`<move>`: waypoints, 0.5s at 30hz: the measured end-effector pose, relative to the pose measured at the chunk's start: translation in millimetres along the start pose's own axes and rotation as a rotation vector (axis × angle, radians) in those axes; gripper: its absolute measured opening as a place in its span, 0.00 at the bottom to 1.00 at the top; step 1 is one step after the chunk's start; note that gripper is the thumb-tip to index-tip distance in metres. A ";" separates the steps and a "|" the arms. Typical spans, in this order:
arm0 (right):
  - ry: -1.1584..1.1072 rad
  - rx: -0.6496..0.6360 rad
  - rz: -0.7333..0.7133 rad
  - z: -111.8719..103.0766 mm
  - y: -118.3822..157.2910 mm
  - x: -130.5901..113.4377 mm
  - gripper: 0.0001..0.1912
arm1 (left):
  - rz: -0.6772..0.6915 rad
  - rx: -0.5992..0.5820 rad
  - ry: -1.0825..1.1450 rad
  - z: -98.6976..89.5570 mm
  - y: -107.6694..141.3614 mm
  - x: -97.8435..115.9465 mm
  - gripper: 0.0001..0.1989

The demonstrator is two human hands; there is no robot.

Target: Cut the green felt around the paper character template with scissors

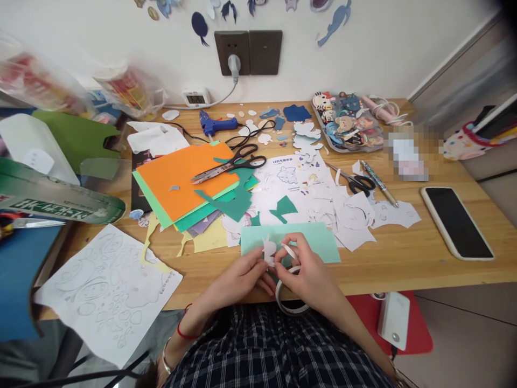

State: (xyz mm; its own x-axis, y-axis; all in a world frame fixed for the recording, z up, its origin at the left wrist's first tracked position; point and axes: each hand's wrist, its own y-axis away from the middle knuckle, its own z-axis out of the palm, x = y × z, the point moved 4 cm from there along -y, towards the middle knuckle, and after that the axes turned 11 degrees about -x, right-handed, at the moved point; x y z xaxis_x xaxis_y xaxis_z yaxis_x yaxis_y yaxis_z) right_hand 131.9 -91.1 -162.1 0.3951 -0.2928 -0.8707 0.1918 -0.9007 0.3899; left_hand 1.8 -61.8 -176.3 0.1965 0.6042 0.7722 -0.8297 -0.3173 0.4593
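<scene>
Near the table's front edge my left hand point(250, 274) pinches a small white paper cutout point(269, 249) with a spiky top. My right hand point(301, 269) is closed beside it, its fingertips close to the cutout's right side. A roll of white tape point(285, 307) hangs from my right hand, and a short white strip point(288, 250) shows at its fingers. Whether that strip belongs to the roll I cannot tell. Under both hands lies a light mint-green sheet point(325, 242). Dark green scraps point(285, 207) lie just beyond it.
Large scissors point(230, 164) rest on orange foam sheets point(181, 196). Behind them lies a blue glue gun point(218, 125). To the right are small scissors point(355, 180), a pen point(379, 183), a tray of figures point(347, 121) and a phone point(458, 222). A drawn sheet point(109, 291) overhangs the left edge.
</scene>
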 end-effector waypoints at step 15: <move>0.137 0.012 0.090 -6.5 -1.8 -2.8 0.13 | -0.021 0.063 -0.128 -2.6 -3.4 -13.2 0.10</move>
State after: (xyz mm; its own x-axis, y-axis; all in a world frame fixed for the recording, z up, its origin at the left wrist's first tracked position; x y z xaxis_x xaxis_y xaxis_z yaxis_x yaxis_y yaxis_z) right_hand 136.3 -86.6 -158.4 0.5296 -0.3264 -0.7829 0.1396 -0.8769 0.4600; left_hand 0.7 -66.8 -189.2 0.2816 0.5144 0.8100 -0.7910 -0.3533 0.4994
